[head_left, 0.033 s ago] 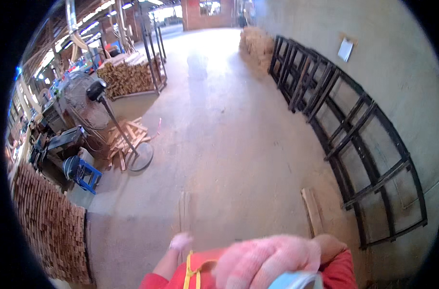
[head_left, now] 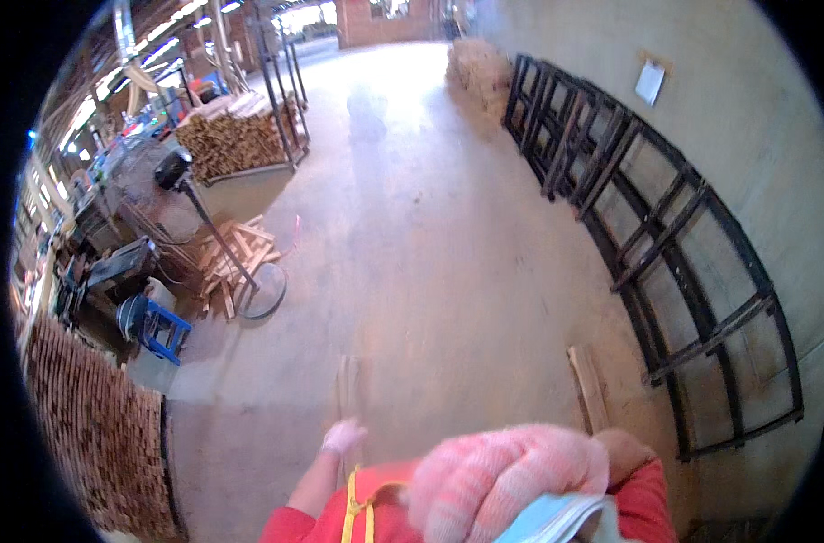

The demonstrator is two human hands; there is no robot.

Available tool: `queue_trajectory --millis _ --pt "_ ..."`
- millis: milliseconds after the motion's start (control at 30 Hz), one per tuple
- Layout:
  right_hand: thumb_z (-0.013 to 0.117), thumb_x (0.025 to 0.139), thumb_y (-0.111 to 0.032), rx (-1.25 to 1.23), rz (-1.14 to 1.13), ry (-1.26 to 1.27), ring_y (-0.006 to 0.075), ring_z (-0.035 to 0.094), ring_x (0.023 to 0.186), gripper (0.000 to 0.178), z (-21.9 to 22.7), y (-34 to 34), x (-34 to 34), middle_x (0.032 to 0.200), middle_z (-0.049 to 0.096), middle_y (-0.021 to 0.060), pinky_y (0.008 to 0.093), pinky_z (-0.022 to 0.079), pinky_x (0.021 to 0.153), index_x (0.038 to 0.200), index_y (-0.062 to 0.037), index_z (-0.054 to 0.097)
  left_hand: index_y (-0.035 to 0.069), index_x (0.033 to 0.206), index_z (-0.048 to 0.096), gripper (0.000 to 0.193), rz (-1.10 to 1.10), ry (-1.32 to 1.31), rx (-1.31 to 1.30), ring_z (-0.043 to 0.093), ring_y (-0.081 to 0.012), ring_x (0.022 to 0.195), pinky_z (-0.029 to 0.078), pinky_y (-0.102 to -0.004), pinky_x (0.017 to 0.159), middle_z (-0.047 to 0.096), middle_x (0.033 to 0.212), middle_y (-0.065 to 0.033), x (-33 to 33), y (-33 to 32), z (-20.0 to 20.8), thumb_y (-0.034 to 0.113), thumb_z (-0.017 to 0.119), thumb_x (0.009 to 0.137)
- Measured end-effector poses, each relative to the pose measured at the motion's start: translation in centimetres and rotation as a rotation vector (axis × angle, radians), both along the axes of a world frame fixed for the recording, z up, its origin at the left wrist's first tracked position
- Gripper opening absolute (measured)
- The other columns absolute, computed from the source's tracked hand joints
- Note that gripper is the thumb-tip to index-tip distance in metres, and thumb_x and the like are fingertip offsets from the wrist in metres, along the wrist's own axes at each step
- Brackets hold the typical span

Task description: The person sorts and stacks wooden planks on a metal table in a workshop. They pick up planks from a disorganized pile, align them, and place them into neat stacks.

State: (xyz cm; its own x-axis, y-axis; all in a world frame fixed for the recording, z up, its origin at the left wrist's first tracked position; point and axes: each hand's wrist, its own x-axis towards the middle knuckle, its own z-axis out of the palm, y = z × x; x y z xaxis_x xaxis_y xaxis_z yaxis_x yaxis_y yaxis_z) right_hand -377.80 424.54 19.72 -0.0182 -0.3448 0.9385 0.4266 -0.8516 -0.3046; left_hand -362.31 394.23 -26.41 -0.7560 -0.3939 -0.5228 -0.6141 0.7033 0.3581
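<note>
My right hand, in a pink-and-white striped knit glove, is raised close in front of my chest. Its fingers are curled in; what they hold, if anything, is hidden. Just below it shows a light blue, folded, cloth-like piece, and I cannot tell whether the glove grips it. Lower and to the left, my left hand, in a pale pink glove, hangs beside my body, small and blurred, its fingers not clear. Beyond it a thin wooden strip points away from me. I wear red sleeves and yellow straps.
Black metal frames lean on the right wall, near a board on the floor. Leftward stand a wood stack, a blue stool, a pedestal fan and scattered offcuts. Bundled wood sits farther back.
Both hands appear slightly higher in the picture, and more of the light blue piece shows under my right hand. The view has tilted a little.
</note>
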Motion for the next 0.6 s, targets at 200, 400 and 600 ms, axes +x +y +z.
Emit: queue_trajectory --millis 200,400,600 --pt "0.064 0.106 -0.039 -0.248 0.032 -0.269 0.0364 0.072 0.104 0.055 1.1 -11.4 -14.9 0.125 0.065 0.0301 0.0436 0.061 0.090 0.120 0.0141 0.066 0.003 0.138 0.065 0.058 0.055 0.186 0.183 0.061 -0.0385 0.133 0.046 -0.0465 0.115 0.067 0.139 -0.0210 -19.5 -4.8 5.4 0.041 0.061 0.095" --pt "0.060 0.109 -0.030 -0.027 0.594 -0.364 0.0416 0.070 0.108 0.047 2.7 -23.2 -26.5 0.126 0.064 0.0309 0.0469 0.057 0.090 0.126 0.0143 0.064 0.009 0.135 0.068 0.061 0.307 -0.262 0.162 0.065 -0.0421 0.125 0.050 -0.0491 0.109 0.069 0.134 -0.0225 -19.4 -9.7 8.3 0.052 0.058 0.094" --pt "0.050 0.112 -0.013 0.191 0.816 -0.211 0.0416 0.069 0.104 0.035 3.2 -38.0 -36.9 0.120 0.065 0.0321 0.0487 0.056 0.091 0.119 0.0178 0.063 0.009 0.128 0.074 0.058 0.737 -0.422 0.263 0.063 -0.0423 0.129 0.049 -0.0470 0.111 0.068 0.136 -0.0225 -12.2 -12.9 1.6 0.052 0.051 0.095"
